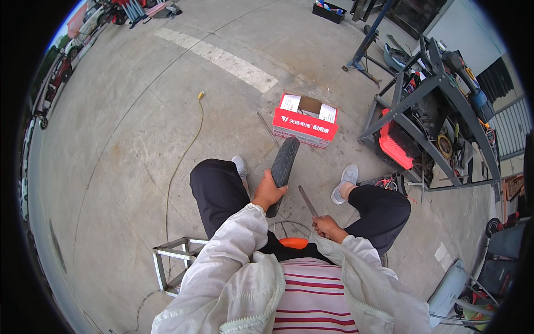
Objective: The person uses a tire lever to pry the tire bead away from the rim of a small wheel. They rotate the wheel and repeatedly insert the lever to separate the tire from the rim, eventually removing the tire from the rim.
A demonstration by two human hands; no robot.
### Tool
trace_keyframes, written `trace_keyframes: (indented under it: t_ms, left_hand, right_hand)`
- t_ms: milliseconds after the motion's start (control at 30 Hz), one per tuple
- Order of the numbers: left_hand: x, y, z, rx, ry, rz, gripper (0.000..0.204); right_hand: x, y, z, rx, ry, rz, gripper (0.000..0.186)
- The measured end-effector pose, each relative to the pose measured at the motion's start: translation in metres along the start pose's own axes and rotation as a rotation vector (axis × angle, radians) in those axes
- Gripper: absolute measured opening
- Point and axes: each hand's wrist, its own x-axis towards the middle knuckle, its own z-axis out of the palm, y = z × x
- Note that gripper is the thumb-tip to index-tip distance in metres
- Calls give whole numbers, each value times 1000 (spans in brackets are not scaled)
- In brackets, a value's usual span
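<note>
Between my knees, a black tyre (285, 161) with patterned tread stands upright, seen nearly edge-on. My left hand (268, 192) is closed around its near part. To the right of it, my right hand (329, 228) grips a flat metal tyre lever (307, 200), its free end pointing up and forward, apart from the tyre. Another thin metal bar (267, 129) lies on the concrete beside the box. An orange rounded thing (293, 242) shows at my lap; I cannot make out what it is. A thin curved dark line, perhaps wire, lies just ahead of it.
An open red and white cardboard box (305, 126) stands ahead. At right is a grey metal rack (436, 83) loaded with tools, a red-orange bin (394, 142) low in it. A metal frame stool (173, 257) stands left of me. A yellow cable (186, 150) crosses the floor.
</note>
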Motion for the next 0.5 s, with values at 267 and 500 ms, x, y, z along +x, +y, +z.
trace_keyframes:
  t_ms: [267, 500]
  left_hand:
    - [0, 3, -1, 3, -18, -25, 76]
    - [-2, 3, -2, -24, 19, 40, 75]
  right_hand:
    - [-5, -3, 1, -10, 2, -13, 34]
    - [-5, -3, 0, -42, 3, -41, 34]
